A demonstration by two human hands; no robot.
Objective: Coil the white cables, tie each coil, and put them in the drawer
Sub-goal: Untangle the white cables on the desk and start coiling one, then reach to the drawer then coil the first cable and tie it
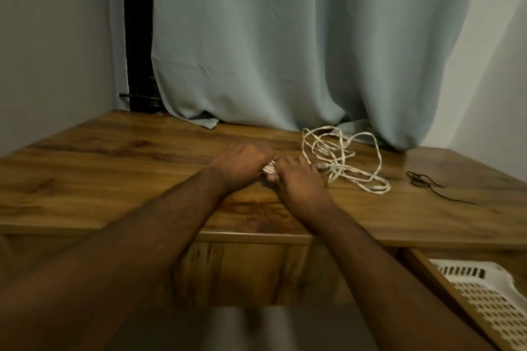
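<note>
Nearest you, down at the right, the drawer [427, 271] stands pulled out with a white basket [490, 293] sitting in it — open and waiting, I'd say, so a finished coil can drop straight in. Up on the table [114, 179], your 2 hands meet over 1 small bundle of white cable [268, 170]. Your left hand [242, 165] has its fingers curled down over the bundle, pinning the loops together, it seems; your right hand [296, 182] pinches the near end, thumb underneath. That looks like the tying step, though the tie itself is hidden between your fingers. Just beyond your right hand lies a loose tangle of white cable [345, 159], uncoiled — that one comes next. Off to the right, a thin black cord [425, 182] lies apart. Behind everything, the curtain [285, 51] hangs down onto the table's back edge.
</note>
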